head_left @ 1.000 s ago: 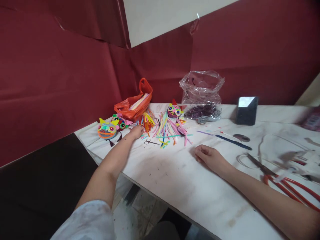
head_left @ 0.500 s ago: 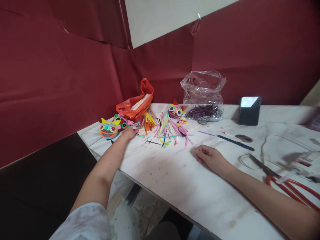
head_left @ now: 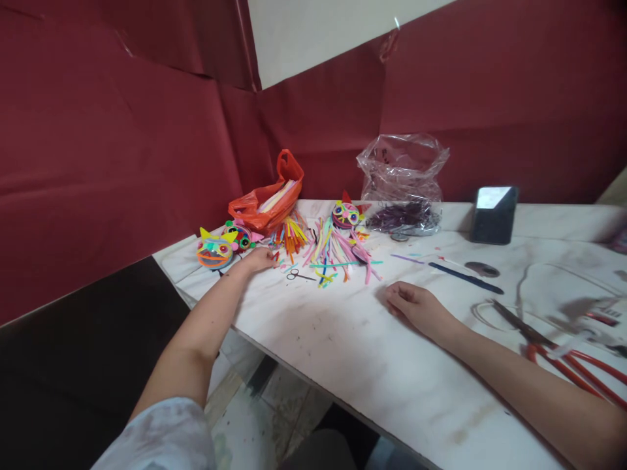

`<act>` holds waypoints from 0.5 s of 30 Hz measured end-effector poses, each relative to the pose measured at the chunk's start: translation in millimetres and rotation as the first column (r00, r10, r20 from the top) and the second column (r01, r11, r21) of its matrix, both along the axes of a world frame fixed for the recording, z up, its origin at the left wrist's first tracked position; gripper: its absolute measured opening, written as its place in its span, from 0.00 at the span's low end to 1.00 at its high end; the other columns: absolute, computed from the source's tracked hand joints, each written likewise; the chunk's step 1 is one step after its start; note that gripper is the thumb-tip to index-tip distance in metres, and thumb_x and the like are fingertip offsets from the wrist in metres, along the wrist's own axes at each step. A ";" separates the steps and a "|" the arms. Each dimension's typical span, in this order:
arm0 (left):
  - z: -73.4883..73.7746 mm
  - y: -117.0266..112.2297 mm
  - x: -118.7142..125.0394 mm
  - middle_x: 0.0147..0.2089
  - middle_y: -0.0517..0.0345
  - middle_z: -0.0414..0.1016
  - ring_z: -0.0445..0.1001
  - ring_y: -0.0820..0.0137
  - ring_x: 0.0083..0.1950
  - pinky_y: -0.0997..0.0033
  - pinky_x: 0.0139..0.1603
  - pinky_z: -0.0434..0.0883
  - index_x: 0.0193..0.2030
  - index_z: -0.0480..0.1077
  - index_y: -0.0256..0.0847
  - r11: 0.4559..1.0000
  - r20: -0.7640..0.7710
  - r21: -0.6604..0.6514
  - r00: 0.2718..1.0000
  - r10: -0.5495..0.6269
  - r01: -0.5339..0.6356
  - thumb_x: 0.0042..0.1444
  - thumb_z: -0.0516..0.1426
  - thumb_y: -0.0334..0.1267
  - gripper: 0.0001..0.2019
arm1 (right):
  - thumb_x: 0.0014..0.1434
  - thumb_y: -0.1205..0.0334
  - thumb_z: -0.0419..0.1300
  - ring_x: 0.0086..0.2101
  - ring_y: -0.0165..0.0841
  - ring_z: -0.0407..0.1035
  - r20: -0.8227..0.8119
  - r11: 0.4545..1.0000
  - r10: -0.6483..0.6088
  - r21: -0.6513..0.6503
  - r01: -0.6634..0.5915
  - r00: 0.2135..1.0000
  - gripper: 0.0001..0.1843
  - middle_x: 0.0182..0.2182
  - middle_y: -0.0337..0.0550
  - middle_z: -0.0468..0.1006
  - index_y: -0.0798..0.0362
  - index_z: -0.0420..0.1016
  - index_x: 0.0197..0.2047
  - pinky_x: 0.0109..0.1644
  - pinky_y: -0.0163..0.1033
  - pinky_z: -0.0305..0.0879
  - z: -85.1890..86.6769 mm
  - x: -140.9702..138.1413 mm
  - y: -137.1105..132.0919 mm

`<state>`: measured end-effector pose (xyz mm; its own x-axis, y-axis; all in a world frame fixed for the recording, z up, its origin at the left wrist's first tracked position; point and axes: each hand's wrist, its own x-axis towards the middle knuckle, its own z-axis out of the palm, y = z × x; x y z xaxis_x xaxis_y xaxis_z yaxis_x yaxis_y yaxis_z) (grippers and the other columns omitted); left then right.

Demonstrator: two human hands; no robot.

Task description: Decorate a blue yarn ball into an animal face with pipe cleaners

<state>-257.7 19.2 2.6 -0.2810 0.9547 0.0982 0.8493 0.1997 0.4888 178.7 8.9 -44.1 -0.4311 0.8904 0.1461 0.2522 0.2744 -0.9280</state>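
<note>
Left of centre, my left grip meets a red scrap, hold unclear; my right grip, centre-right, curls closed

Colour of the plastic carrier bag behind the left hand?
Plastic carrier bag: orange-red; best in head view.

L. sleeve: short, loose; pale blue-wht. w/ soft grey mottling; hem just abv. elbow. L. forearm: bare, couple sm. dk. spots. L. hand: bare. R. forearm: bare to frame edge. R. hand: bare.
</note>
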 end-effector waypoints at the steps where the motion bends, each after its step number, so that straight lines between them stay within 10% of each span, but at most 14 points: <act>1: -0.2 1.2 3.6 0.32 0.54 0.77 0.74 0.63 0.41 0.69 0.41 0.70 0.29 0.75 0.34 1.000 0.008 -0.006 1.000 0.004 -0.004 0.46 0.66 0.37 0.08 | 0.51 0.46 0.59 0.20 0.27 0.57 0.004 1.000 -0.003 0.002 0.003 1.000 0.17 0.18 0.34 0.67 0.51 0.67 0.25 0.26 0.35 0.52 0.4 0.3 -0.5; 8: 7.3 0.3 23.8 0.55 0.49 0.69 0.72 0.63 0.51 0.55 0.50 0.73 0.56 0.65 0.38 0.994 0.196 0.035 0.976 0.091 -0.100 0.62 0.55 0.43 0.18 | 0.52 0.48 0.59 0.20 0.26 0.56 -0.001 1.000 0.003 0.015 -0.003 1.000 0.16 0.17 0.33 0.67 0.51 0.67 0.25 0.25 0.34 0.52 -2.6 0.4 0.8; 15: 25.9 -5.0 98.8 0.30 0.57 0.70 0.69 0.75 0.29 0.72 0.33 0.69 0.37 0.68 0.35 0.986 0.586 0.147 0.796 -0.151 0.078 0.58 0.55 0.35 0.05 | 0.52 0.51 0.60 0.18 0.26 0.56 -0.028 1.000 -0.006 0.008 0.006 1.000 0.13 0.16 0.33 0.67 0.52 0.68 0.25 0.23 0.34 0.51 2.5 -3.8 -2.1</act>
